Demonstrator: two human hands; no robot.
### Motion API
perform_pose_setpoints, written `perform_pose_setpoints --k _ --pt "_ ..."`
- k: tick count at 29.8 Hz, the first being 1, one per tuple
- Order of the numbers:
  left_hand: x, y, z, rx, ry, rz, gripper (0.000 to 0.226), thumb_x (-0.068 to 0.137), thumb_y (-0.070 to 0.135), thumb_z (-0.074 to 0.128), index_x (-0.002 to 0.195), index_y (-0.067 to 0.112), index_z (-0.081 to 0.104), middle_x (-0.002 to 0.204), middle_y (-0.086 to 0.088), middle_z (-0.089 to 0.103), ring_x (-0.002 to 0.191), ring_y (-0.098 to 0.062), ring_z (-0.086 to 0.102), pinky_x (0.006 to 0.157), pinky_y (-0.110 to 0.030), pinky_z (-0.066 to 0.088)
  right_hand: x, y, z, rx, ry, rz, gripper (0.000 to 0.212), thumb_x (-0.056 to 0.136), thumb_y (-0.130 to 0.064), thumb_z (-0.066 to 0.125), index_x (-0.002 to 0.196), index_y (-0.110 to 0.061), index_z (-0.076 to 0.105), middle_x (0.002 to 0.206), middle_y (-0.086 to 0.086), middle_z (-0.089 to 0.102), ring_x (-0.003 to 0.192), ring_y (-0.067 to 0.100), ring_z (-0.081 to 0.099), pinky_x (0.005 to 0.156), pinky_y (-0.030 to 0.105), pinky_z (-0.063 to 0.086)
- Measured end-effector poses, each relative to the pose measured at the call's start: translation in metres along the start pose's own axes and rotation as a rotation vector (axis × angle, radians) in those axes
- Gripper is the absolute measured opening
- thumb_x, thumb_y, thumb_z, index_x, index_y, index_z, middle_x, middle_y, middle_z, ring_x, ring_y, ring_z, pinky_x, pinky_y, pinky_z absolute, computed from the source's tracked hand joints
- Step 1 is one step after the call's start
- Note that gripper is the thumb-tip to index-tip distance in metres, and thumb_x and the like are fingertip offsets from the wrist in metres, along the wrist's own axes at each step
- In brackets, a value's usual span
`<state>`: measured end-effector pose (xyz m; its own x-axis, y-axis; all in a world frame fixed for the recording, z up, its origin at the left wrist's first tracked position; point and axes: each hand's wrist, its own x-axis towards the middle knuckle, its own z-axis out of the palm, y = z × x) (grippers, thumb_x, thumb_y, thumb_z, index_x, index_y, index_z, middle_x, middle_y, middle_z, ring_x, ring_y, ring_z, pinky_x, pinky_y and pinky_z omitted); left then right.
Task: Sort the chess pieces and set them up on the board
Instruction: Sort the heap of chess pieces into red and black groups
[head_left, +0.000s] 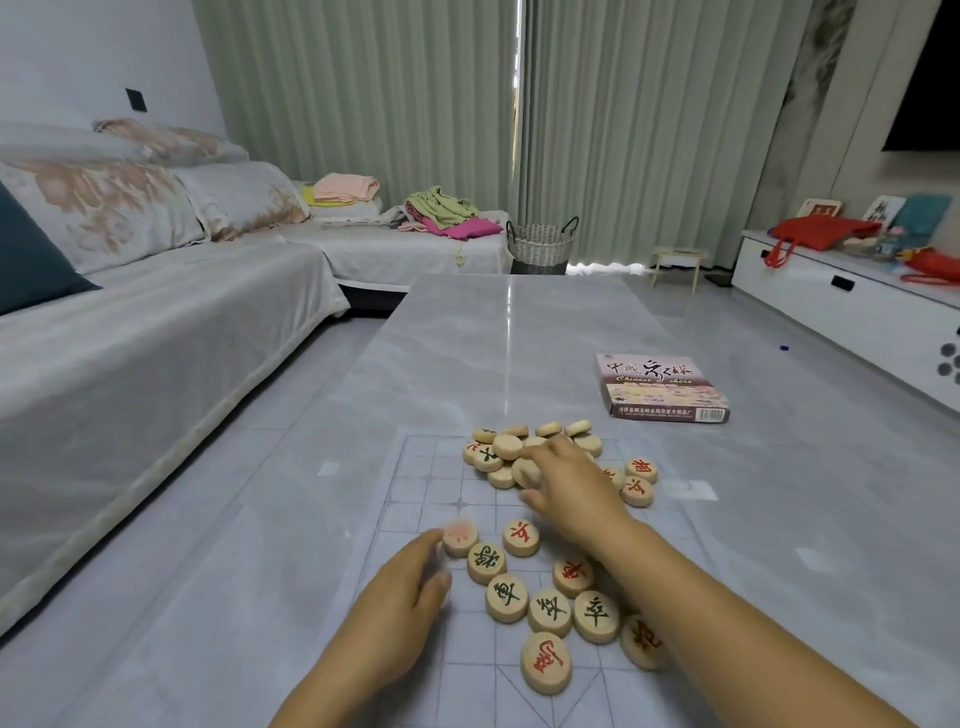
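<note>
1. Chess pieces: flat round wooden discs, in two groups on the board (415, 499). Far heap (511, 452) is partly stacked, many blank side up. Near cluster (550, 603) lies flat in a single layer, red and dark characters showing.
2. Handling, my read: light, stiff, not fragile. Smooth faces on a slick sheet, so they'll slide easily; push to shift, pinch by the rim to lift or flip. Stacked ones in the heap may topple or scatter if dragged.
3. Left hand (400, 613): fingers loosely curled, fingertip touching a blurred red disc (460, 538) at the near cluster's left edge. Touching, not gripping, as far as I can tell.
4. Right hand (566, 493): reaches across to the far heap, fingers spread over the pieces, tips resting on a blank disc (525, 472). Can't tell if anything is pinched under it.
5. Board is a thin clear sheet with faint grid lines, flat on the table (493, 338). Its left columns are open, good room for sorting.
6. Table: glossy, wide clear stretch beyond the heap. Game box (662, 387) sits well apart at far right. Table edges are far from both groups, so roll-off risk looks low.
7. Sorting barely started; nothing placed on grid points yet.
</note>
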<state>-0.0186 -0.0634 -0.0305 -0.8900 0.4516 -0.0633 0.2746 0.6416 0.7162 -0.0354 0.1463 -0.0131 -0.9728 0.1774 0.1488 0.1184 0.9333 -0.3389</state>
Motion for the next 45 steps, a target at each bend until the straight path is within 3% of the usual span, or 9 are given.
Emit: perform_pose_setpoints --k 6,9,13,16,21,27,35,42,45 --pt "-0.001 0.001 0.000 0.052 -0.039 0.005 0.053 0.097 0.032 0.040 0.145 0.028 0.020 0.152 0.010 0.027 0.138 -0.007 0.028 0.112 -0.024 0.024 0.026 0.000 0.015 -0.130 0.018 0.048 0.033 0.092 -0.020 0.046 0.124 -0.018 0.048 0.125 0.007 0.052 0.109 0.028 0.052 0.085 0.038 0.043" --pt "-0.002 0.001 0.000 0.074 -0.035 0.014 0.053 0.096 0.033 0.040 0.145 0.028 0.020 0.151 0.011 0.028 0.138 -0.008 0.028 0.113 -0.024 0.024 0.009 0.008 -0.001 0.103 0.095 0.115 0.023 0.093 -0.025 0.044 0.113 -0.019 0.056 0.105 0.004 0.065 0.092 0.024 0.060 0.073 0.033 0.047" --pt "-0.002 0.001 0.002 0.104 -0.032 0.023 0.053 0.096 0.033 0.041 0.145 0.028 0.022 0.150 0.009 0.031 0.136 -0.009 0.032 0.113 -0.026 0.027 -0.042 0.047 -0.024 0.457 0.203 0.259 0.023 0.090 -0.019 0.053 0.112 -0.023 0.059 0.083 -0.007 0.060 0.077 0.013 0.056 0.062 0.024 0.043" --pt "-0.001 0.000 0.006 0.134 -0.007 0.023 0.052 0.095 0.033 0.042 0.144 0.027 0.024 0.148 0.007 0.034 0.135 -0.010 0.033 0.112 -0.026 0.028 -0.075 0.076 -0.019 0.540 0.219 0.373 0.023 0.090 -0.018 0.055 0.112 -0.020 0.062 0.085 -0.004 0.063 0.081 0.016 0.060 0.064 0.026 0.043" --pt "-0.002 -0.005 0.010 0.152 0.011 0.033 0.050 0.094 0.034 0.044 0.141 0.030 0.028 0.146 0.009 0.038 0.132 -0.009 0.036 0.110 -0.025 0.030 -0.080 0.088 -0.006 0.534 0.253 0.374 0.023 0.090 -0.022 0.056 0.112 -0.018 0.061 0.091 0.002 0.063 0.085 0.017 0.056 0.073 0.027 0.039" --pt "0.002 -0.007 0.013 0.171 0.076 0.074 0.046 0.093 0.032 0.048 0.137 0.032 0.035 0.141 0.011 0.043 0.128 -0.007 0.039 0.109 -0.025 0.032 -0.076 0.097 0.005 0.231 0.230 0.354 0.030 0.094 -0.028 0.048 0.120 -0.016 0.058 0.115 0.009 0.054 0.112 0.025 0.044 0.090 0.030 0.037" --pt "0.055 0.025 0.024 0.110 0.272 0.178 0.037 0.092 0.019 0.051 0.128 0.023 0.049 0.137 0.003 0.046 0.125 -0.013 0.041 0.102 -0.025 0.034 -0.076 0.099 0.006 0.277 0.247 0.361 0.034 0.096 -0.023 0.043 0.126 -0.013 0.055 0.121 0.008 0.050 0.116 0.022 0.045 0.094 0.029 0.038" --pt "0.136 0.058 0.042 0.523 0.237 0.210 0.047 0.092 0.022 0.046 0.138 0.023 0.033 0.146 -0.001 0.032 0.132 -0.026 0.028 0.102 -0.036 0.031 -0.075 0.097 0.007 0.226 0.254 0.321 0.036 0.095 -0.031 0.044 0.128 -0.019 0.052 0.119 0.001 0.049 0.115 0.016 0.043 0.087 0.025 0.039" --pt "0.148 0.057 0.047 0.685 0.225 0.233 0.039 0.093 0.018 0.042 0.131 0.022 0.045 0.135 -0.003 0.044 0.124 -0.027 0.033 0.096 -0.033 0.033 -0.074 0.099 0.007 0.204 0.260 0.303 0.036 0.095 -0.033 0.043 0.128 -0.021 0.051 0.119 -0.001 0.048 0.115 0.014 0.043 0.085 0.024 0.039"
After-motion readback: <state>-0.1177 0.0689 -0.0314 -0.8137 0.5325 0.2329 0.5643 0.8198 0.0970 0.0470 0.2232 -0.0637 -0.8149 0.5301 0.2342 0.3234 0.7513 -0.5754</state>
